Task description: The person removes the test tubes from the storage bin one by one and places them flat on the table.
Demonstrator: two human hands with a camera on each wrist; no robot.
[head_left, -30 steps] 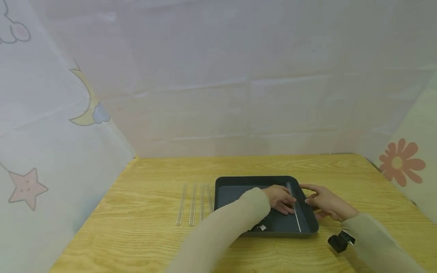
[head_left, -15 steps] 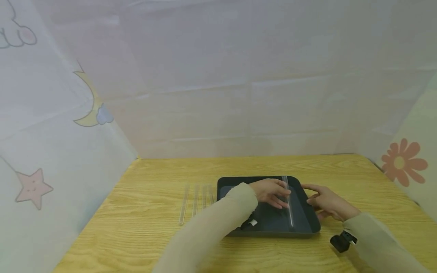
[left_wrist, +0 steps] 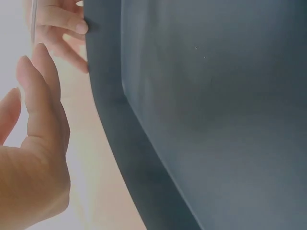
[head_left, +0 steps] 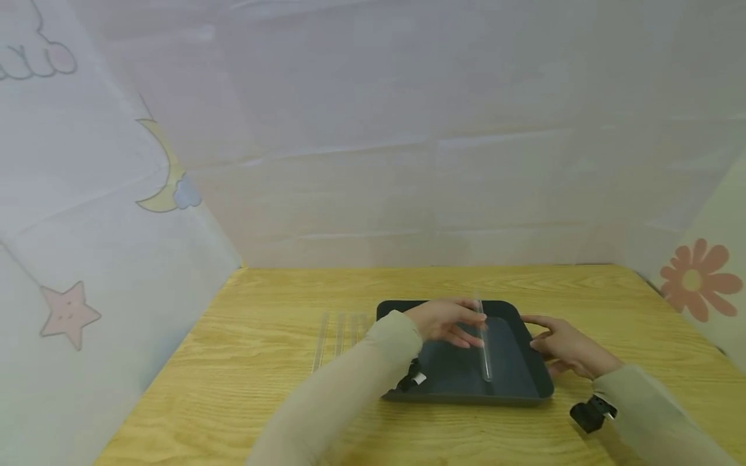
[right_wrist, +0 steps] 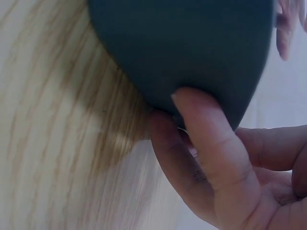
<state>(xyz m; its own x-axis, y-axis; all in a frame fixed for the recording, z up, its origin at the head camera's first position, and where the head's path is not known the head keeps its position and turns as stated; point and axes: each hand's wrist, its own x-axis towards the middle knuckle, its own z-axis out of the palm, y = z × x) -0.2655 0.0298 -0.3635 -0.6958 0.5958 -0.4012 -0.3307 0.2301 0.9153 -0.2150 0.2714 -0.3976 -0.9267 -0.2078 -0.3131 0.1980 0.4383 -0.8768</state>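
Over the shallow dark grey tray (head_left: 460,399), my left hand (head_left: 445,319) pinches a long, thin clear tube (head_left: 486,362) between thumb and fingers, slightly tilted. Its lower end reaches over the tray floor; motion blurs the upper end. In the left wrist view, the tube (left_wrist: 33,21) is a thin bright strip by the fingertips, and several fingers of the left hand (left_wrist: 41,139) are extended. At the tray's right side, my right hand (head_left: 568,349) touches the outer wall with loosely bent fingers. The right wrist view puts fingertips (right_wrist: 199,103) against that wall near a corner.
Several similar clear tubes (head_left: 320,342) lie roughly parallel on the wooden table (head_left: 233,382) to the tray's left, partly behind the left sleeve (head_left: 338,382). A pale printed cloth (head_left: 350,194) hangs behind the table and at both sides.
My left hand has lifted the tube from the right part of the tray floor and carried it left. My right hand stays at the tray's right wall.
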